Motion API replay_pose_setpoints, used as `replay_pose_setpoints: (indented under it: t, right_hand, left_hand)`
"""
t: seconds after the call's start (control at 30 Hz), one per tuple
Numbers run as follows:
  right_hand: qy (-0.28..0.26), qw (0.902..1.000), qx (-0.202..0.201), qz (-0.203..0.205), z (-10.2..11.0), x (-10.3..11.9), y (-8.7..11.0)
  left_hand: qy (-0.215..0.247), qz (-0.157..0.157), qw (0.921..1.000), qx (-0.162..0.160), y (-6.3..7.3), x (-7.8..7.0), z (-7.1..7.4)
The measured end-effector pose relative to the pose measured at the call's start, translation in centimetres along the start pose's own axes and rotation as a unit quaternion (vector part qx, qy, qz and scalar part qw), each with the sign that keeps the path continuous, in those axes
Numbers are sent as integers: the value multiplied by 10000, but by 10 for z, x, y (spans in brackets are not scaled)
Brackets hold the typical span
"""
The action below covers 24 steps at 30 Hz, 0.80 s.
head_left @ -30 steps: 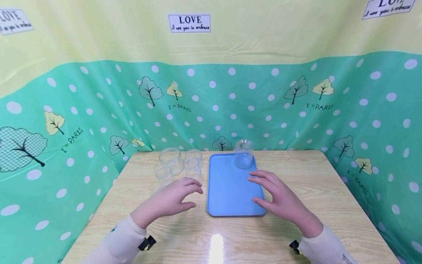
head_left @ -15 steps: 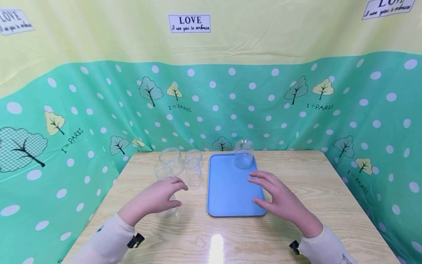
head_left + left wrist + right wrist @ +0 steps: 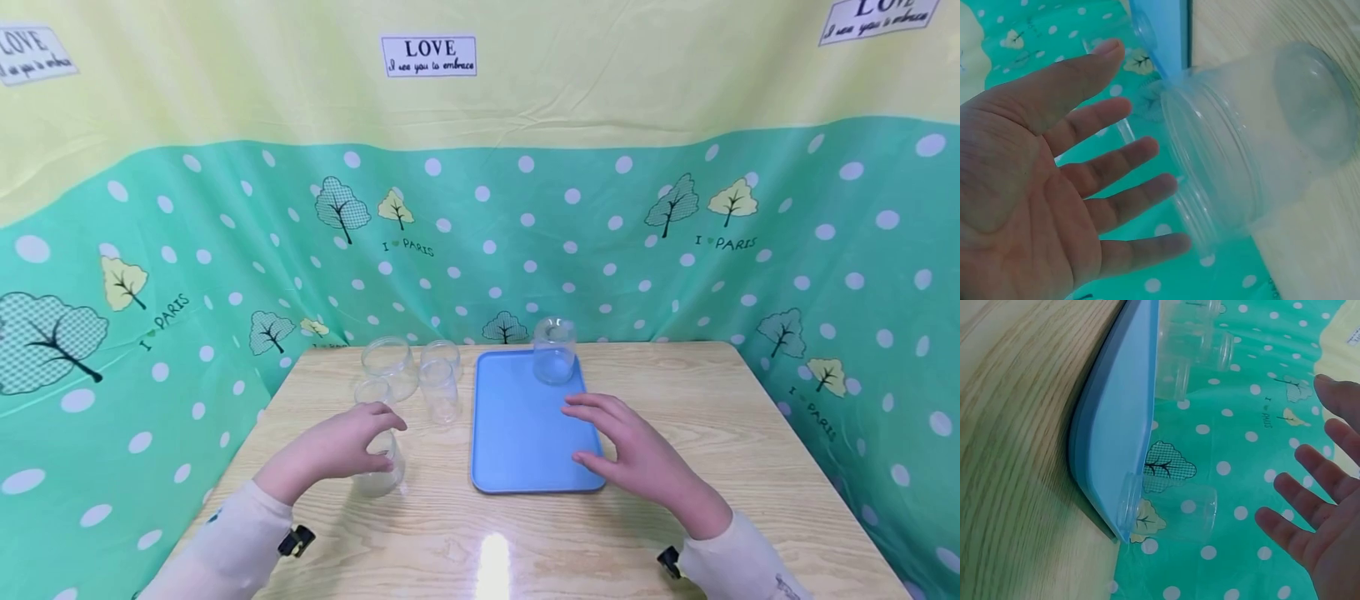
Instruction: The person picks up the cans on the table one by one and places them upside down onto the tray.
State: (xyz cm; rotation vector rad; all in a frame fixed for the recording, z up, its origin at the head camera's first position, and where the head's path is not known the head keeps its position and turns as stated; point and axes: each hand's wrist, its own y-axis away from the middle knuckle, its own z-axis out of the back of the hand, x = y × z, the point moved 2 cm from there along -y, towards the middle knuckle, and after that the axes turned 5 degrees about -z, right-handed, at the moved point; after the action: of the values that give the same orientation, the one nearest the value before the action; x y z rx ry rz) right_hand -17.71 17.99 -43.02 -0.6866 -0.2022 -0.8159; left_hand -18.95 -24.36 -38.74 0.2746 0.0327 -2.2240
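Observation:
My left hand [image 3: 337, 446], fingers spread, hovers at the top of a clear plastic jar [image 3: 381, 475] on the near left of the table. In the left wrist view that jar [image 3: 1272, 119] shows its ridged open mouth towards my fingertips [image 3: 1163, 184], and the palm holds nothing. Above the right edge of a blue tray [image 3: 525, 433] is my right hand [image 3: 637, 450], its fingers apart and nothing in them. Another clear jar [image 3: 555, 354] stands in the tray's far right corner; the right wrist view shows this jar [image 3: 1175, 509] with its ridged end at the tray.
Several more clear jars stand grouped left of the tray, among them a wide one [image 3: 390, 371] at the back and a slim one [image 3: 440, 392] nearer the tray. A patterned cloth [image 3: 480, 233] hangs behind and beside the wooden table [image 3: 675, 383].
My left hand has moved left and a little towards me, from beside the tray to the nearest jar. The right hand has barely moved.

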Motion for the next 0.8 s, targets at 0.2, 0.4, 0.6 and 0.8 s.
replay_pose_setpoints:
  t: [0.2, 0.4, 0.6, 0.8]
  right_hand:
    - [-88, 9997, 158, -137, -3, -1, 0]
    - [-121, 9991, 298, -291, -3, 0, 0]
    - [-94, 9984, 408, -383, -5, -1, -1]
    - [-87, 9982, 446, -401, -7, -3, 0]
  left_hand:
    - [200, 101, 9996, 175, 1, 8, -3]
    - [242, 102, 9993, 254, 0, 12, -5]
    - [266, 40, 9990, 370, -1, 16, -10]
    - [253, 47, 9988, 416, -1, 20, -14]
